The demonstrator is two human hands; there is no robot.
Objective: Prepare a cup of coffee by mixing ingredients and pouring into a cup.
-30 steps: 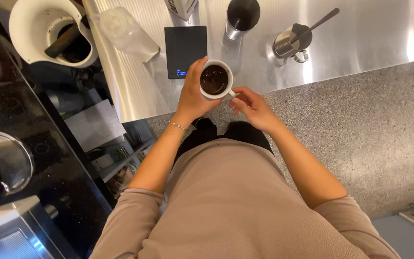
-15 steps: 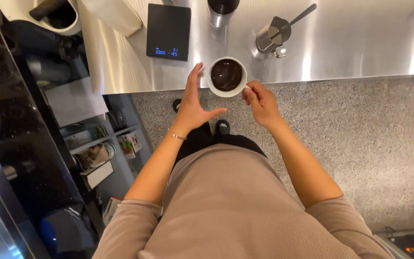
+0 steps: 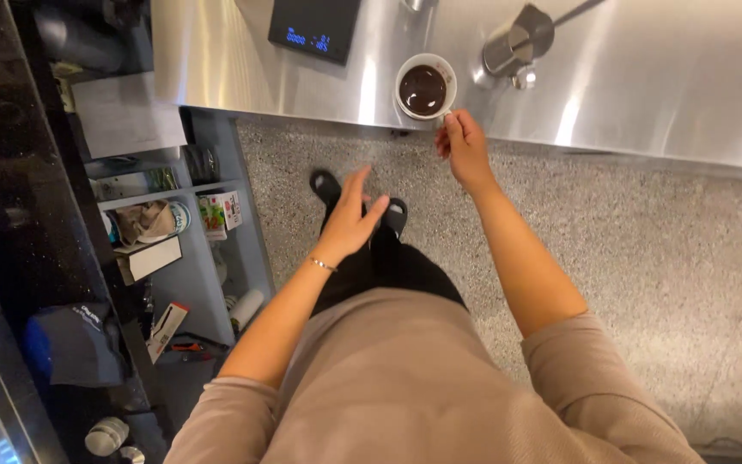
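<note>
Your white cup (image 3: pixel 423 86) stands near the front edge of the steel counter (image 3: pixel 646 77), and nothing lies between it and your hands. Behind it and to its left sits a flat black scale (image 3: pixel 314 26) with a lit blue display, well apart from the cup. To the cup's right, a little further back, is a small steel pitcher (image 3: pixel 517 47) with a long handle running out of the top of the view. A second metal vessel at the very top edge is cut off too much to describe.

Below the counter edge you have speckled stone floor (image 3: pixel 646 258), with your dark shoes (image 3: pixel 328 185) showing under your left hand. On your left, open grey shelves (image 3: pixel 208 223) hold small boxes, a jar and crumpled paper, and a sheet of paper (image 3: pixel 126 112) lies on a ledge above them. A black worktop (image 3: pixel 19 198) runs down the far left.

The cup is round, white, with a thick rim, and filled most of the way with a dark brown liquid that has a glossy surface. It stands upright.

Your right hand (image 3: pixel 465 146) is at the cup's near side, fingers curled together by its handle; whether they actually pinch the handle is hard to tell from this angle. Your left hand (image 3: pixel 349 219) hangs over the floor, spread loosely and holding nothing, well clear of the cup.
</note>
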